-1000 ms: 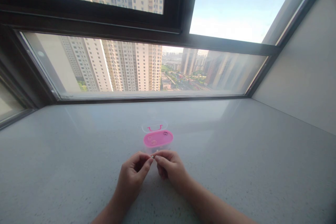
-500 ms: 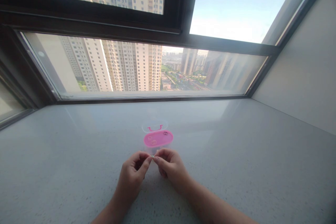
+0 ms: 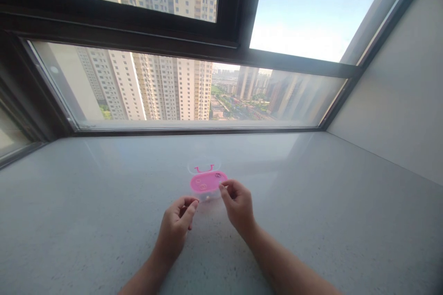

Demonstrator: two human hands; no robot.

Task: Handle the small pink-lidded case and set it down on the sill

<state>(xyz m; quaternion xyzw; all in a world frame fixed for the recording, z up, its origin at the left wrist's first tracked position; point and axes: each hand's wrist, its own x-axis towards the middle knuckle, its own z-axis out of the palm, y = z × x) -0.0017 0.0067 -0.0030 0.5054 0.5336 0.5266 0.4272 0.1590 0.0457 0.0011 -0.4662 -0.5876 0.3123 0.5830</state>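
A small clear plastic box (image 3: 206, 189) with a pink oval insert (image 3: 207, 181) and a pink handle (image 3: 204, 168) sits on the stone sill. Several small rings or loops show on the pink part. A tiny pale item (image 3: 206, 197) lies at the box's front, too small to name. My right hand (image 3: 238, 205) is over the box's right end, its thumb and forefinger close together at the pink part's edge. Anything between them is too small to see. My left hand (image 3: 176, 226) rests just left of the box front, its fingers loosely curled and holding nothing visible.
A speckled pale stone sill (image 3: 104, 193) spreads around the box. A pale wall (image 3: 387, 115) rises at the right. Behind the sill stands a dark-framed window (image 3: 194, 92), with tower blocks beyond it.
My hands have parted. Their fingertips met over a tiny item before; now my right hand has moved up and right over the pink part, and my left has eased back.
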